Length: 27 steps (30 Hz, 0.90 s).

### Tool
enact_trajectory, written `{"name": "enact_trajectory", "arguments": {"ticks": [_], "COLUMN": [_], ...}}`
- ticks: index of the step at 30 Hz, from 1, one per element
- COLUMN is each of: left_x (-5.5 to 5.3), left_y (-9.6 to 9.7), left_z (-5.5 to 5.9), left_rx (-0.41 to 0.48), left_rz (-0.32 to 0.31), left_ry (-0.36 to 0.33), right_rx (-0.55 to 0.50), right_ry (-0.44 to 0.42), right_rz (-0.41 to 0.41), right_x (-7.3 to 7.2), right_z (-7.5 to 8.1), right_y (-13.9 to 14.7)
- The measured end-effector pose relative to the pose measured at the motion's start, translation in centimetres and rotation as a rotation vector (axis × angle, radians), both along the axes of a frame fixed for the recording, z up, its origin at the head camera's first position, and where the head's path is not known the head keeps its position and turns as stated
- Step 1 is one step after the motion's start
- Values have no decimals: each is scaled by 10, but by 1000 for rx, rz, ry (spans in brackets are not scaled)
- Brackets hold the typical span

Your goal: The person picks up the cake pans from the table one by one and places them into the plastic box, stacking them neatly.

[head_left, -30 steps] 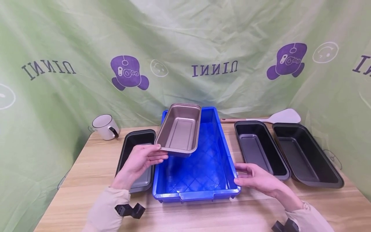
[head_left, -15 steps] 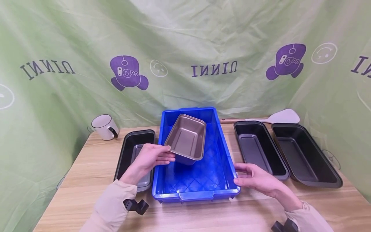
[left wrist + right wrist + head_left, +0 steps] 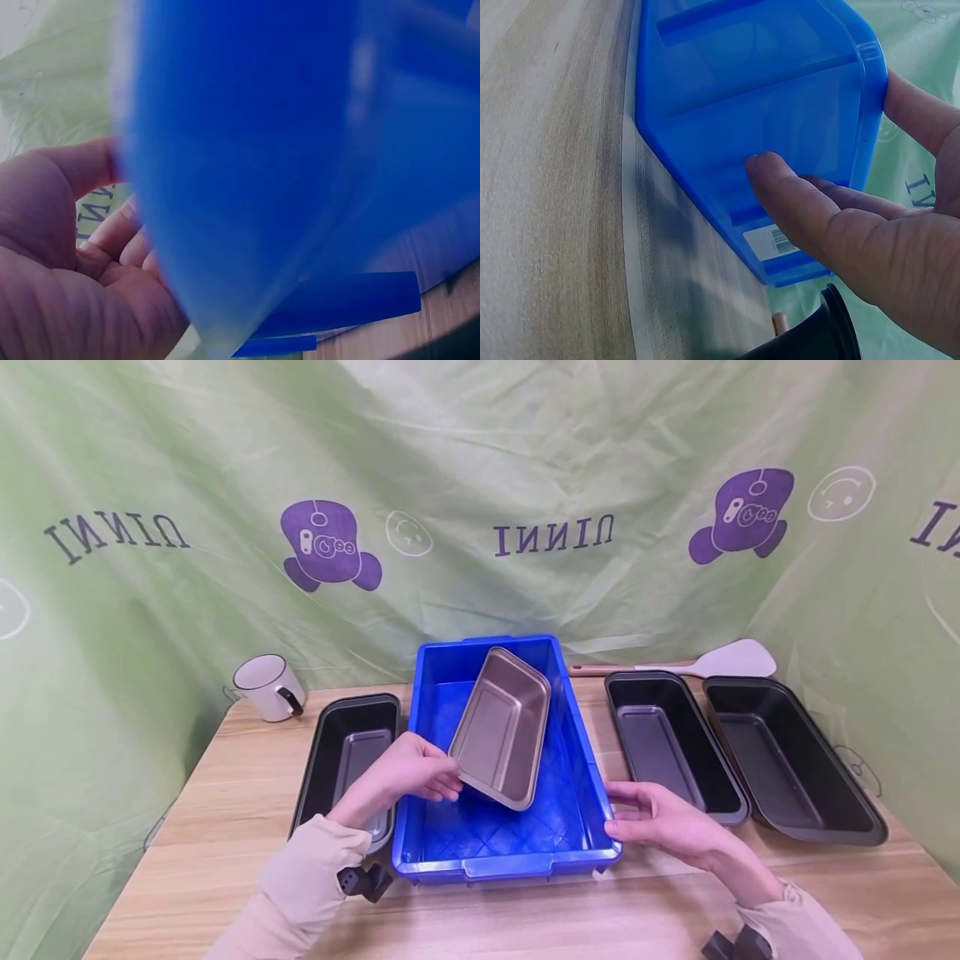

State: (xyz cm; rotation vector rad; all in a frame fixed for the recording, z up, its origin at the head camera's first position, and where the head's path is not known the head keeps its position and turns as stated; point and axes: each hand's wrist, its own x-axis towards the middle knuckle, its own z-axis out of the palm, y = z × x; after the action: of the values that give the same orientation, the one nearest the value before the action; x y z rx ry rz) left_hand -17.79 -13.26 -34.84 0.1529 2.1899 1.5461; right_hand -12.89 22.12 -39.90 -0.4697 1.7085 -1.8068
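My left hand [image 3: 420, 768] reaches over the left wall of a blue plastic bin [image 3: 510, 867] and pinches a bronze loaf pan [image 3: 495, 727] by its near left corner. Tilted and turned, the pan is inside the bin's outline; whether it touches the floor is hard to tell. In the left wrist view the blurred bin wall [image 3: 247, 120] hides the fingertips and the pan. On the bin's right side my right hand [image 3: 663, 822] has its thumb at the rim. Its fingers [image 3: 780, 180] extend along the outer wall in the right wrist view.
One dark loaf pan [image 3: 318, 760] lies left of the bin, partly under my left arm. Two more, a nearer pan [image 3: 675, 747] and a farther pan [image 3: 795, 768], lie on the right. Behind them is a white spatula [image 3: 738, 660]. A white mug [image 3: 266, 689] stands back left.
My left hand has moved right and slightly down with the bronze loaf pan, which has turned and come lower into the bin. My right hand has stayed at the bin's right side.
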Motion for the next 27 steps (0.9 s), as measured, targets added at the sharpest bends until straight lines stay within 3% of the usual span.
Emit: {"name": "enact_trajectory", "arguments": {"ticks": [8,18,27], "left_x": [-1,6,7], "left_y": [6,15,12], "left_z": [-1,3,7], "left_rx": [-113,-293,-327], "left_rz": [-47,-82,-165], "left_ry": [-9,33,78], "right_rx": [-5,-21,-27], "right_ry": [-6,-3,3], "right_rz": [3,12,16], "right_x": [0,-1,-1], "right_z": [0,-1,-2], "right_y": [0,0,1]}}
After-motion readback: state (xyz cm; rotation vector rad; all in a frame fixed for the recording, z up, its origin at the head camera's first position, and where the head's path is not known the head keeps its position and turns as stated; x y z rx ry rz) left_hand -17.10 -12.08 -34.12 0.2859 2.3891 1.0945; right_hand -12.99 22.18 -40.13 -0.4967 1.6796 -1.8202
